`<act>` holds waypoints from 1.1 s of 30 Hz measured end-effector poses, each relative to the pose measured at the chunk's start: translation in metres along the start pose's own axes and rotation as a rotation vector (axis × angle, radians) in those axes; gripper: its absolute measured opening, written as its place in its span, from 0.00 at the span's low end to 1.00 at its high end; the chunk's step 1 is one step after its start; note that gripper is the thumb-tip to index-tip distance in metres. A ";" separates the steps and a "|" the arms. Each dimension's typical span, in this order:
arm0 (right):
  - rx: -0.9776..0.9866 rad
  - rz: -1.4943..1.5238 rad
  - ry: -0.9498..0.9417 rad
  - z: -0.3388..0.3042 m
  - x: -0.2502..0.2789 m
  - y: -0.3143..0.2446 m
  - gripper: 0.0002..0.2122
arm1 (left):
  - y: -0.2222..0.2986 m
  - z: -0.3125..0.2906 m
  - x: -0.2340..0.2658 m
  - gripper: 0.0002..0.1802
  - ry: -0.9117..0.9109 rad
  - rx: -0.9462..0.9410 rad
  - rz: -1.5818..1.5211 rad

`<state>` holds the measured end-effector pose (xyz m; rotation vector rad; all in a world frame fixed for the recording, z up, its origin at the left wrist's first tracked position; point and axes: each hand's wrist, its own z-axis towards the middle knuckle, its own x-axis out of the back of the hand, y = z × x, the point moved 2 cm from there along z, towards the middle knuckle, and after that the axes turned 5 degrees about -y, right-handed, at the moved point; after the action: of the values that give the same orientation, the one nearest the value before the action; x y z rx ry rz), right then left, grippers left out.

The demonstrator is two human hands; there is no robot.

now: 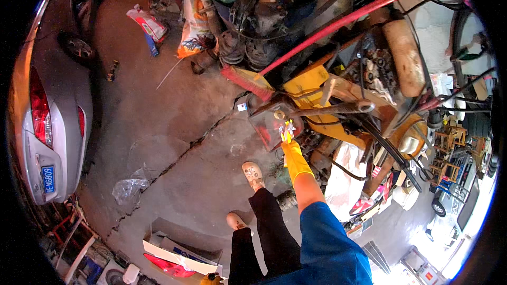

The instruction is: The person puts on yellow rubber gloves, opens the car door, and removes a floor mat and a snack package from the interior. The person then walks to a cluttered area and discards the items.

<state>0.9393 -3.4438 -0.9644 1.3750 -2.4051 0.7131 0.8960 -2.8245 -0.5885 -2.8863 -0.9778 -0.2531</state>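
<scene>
My right hand, in a yellow glove, reaches forward over a dark dustpan with red on it. Its fingers are closed around something small, shiny and crumpled that I cannot make out. A round, tan ring-like piece lies just beyond the fingertips. Next to the dustpan rests a broom with red bristles, a yellow head and a long red handle. At the lower edge, a bit of my left hand shows in a yellow glove beside something dark; its fingers are mostly cut off.
A silver car stands on the left. Crumpled clear plastic lies near a floor crack. An opened carton with a red car lamp sits below. Yellow metal parts, a rusty cylinder and hoses crowd the right.
</scene>
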 end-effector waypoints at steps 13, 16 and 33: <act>-0.060 -0.397 0.141 0.060 0.051 -0.046 0.33 | 0.036 0.001 -0.021 0.17 -0.018 0.069 -0.167; -0.114 -0.504 0.220 0.041 0.058 -0.049 0.27 | 0.016 0.006 -0.024 0.20 -0.057 0.098 -0.030; 0.652 -1.060 -0.426 -0.194 -0.062 0.052 0.26 | 0.007 -0.053 -0.046 0.20 0.178 0.084 0.143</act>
<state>0.9258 -3.2715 -0.8445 2.9018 -1.2470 0.9394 0.8576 -2.8640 -0.5447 -2.7826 -0.7309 -0.4378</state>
